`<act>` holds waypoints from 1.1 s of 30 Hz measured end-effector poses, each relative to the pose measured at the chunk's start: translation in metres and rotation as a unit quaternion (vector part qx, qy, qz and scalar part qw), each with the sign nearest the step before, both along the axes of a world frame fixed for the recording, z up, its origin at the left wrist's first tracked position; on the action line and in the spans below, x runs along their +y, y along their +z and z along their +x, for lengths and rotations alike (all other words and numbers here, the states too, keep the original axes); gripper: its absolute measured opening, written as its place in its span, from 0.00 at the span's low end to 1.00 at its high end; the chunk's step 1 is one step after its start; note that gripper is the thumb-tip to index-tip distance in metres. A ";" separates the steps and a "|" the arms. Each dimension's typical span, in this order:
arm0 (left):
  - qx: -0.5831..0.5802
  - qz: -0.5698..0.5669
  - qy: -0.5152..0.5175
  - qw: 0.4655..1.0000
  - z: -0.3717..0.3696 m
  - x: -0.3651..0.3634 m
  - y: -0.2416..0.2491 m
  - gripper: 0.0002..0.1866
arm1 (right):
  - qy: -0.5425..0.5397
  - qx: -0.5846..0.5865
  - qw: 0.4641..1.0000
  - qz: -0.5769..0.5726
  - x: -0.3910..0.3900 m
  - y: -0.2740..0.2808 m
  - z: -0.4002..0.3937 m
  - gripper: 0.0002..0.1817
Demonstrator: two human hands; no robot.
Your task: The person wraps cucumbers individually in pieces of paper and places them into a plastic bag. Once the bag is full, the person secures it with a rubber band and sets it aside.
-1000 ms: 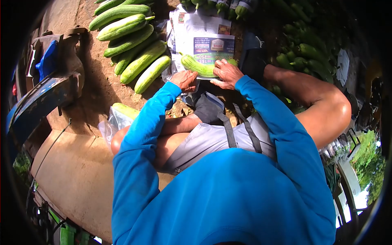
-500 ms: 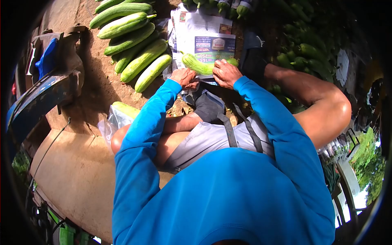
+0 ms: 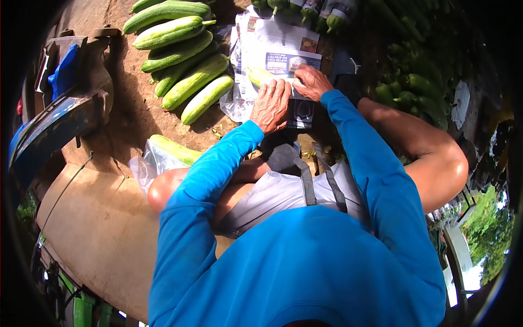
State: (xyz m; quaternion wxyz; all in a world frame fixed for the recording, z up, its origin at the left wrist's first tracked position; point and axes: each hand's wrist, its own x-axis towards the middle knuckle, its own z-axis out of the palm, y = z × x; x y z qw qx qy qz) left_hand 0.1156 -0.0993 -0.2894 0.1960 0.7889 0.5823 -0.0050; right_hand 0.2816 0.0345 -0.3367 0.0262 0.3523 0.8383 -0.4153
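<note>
A pale green luffa (image 3: 259, 76) lies on the printed newspaper sheets (image 3: 284, 37), its left end showing and the rest covered by paper and hands. My left hand (image 3: 271, 104) lies over its near side with the fingers stretched out flat. At the right, my right hand (image 3: 312, 83) rests against the paper with its fingers bent in; what lies under them is hidden. A clear plastic sheet (image 3: 235, 103) shows at the paper's left edge.
Several luffas (image 3: 195, 82) lie in a row on the left ground. Paper-wrapped ones (image 3: 336, 20) are at the top, and a shaded green heap (image 3: 417, 90) is at right. Near my knee another luffa (image 3: 174, 148) lies beside a plastic bag (image 3: 155, 166). A blue metal part (image 3: 52, 122) stands left.
My left hand has moved up and right, from beside the luffa to flat over it. My right hand has shifted slightly right and up. More of the luffa is now covered.
</note>
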 end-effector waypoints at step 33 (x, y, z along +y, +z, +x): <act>-0.112 0.083 0.114 0.984 -0.050 0.087 0.000 0.38 | 0.082 -0.223 0.970 -0.042 0.112 -0.017 -0.040 0.40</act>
